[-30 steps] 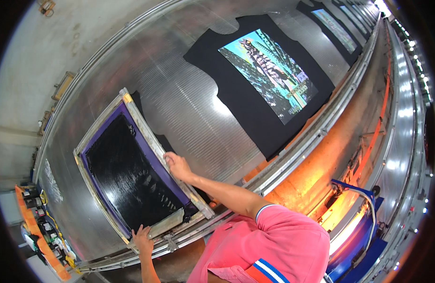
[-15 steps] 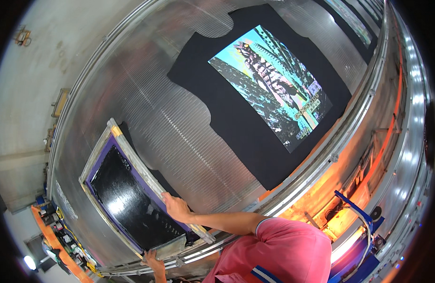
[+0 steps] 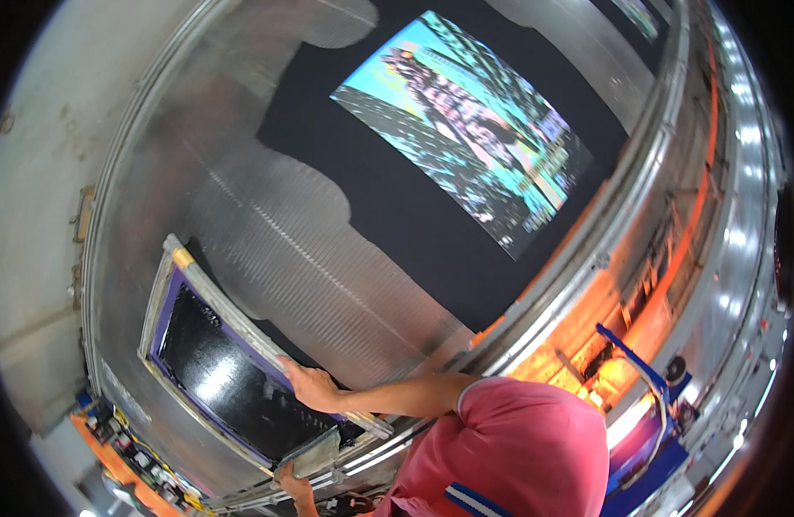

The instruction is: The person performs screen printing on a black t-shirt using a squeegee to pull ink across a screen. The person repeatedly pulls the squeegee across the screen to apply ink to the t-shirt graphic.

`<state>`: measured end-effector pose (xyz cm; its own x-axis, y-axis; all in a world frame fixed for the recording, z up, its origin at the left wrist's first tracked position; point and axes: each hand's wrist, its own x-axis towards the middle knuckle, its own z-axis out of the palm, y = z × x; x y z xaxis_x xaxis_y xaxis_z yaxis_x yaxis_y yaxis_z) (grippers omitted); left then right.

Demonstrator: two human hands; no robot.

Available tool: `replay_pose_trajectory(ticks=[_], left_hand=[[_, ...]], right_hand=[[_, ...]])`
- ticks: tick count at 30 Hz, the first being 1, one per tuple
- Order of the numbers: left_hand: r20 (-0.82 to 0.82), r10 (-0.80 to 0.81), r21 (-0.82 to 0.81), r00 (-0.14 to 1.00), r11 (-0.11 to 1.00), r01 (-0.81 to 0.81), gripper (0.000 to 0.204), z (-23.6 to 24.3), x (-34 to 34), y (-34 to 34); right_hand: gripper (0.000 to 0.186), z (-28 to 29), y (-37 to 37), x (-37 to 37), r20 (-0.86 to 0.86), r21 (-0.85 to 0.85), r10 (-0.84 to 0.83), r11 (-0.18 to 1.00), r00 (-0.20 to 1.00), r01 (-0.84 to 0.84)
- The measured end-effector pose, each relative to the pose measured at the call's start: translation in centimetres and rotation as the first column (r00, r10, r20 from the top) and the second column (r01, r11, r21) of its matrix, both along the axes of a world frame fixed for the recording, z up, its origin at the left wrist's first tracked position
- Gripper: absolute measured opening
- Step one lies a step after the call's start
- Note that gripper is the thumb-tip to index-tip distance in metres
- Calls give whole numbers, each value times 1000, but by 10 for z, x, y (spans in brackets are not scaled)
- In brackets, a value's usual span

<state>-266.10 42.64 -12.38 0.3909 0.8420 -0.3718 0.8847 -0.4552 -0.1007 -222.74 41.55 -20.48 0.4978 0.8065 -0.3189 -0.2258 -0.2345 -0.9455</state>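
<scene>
A screen printing frame (image 3: 233,326) with a purple border lies tilted on the metal table at the lower left. Glossy black ink coats its mesh. My right hand (image 3: 312,385) is closed over the frame's right rail. Down at its near end, my left hand (image 3: 292,482) has its fingers at the left end of a greyish squeegee (image 3: 317,454), which leans across the near rail. Part of that grip is hidden. Beyond the frame lies a black T-shirt (image 3: 388,215) with a bright turquoise, black and pink print (image 3: 466,121).
Under the frame's right side shows dark fabric (image 3: 285,340). A metal rail (image 3: 578,271) borders the table on the right; past it are a glowing orange heater (image 3: 578,358) and a blue bracket (image 3: 634,353). Another printed shirt (image 3: 638,17) lies at the far end.
My view has shifted, so the printed shirt appears farther up and left. My left hand has gone from the frame's near corner to the squeegee's end. My right hand stays on the rail.
</scene>
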Motion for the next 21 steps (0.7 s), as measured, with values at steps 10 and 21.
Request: replay_pose_trajectory(ticks=[10, 21], left_hand=[[47, -58, -88, 997, 994, 62, 34, 1, 28, 21], [-115, -117, -62, 986, 992, 110, 38, 17, 49, 22]], right_hand=[[20, -4, 6, -5, 94, -19, -18, 1000, 995, 19], [15, -1, 9, -5, 183, -26, -84, 996, 980, 90]])
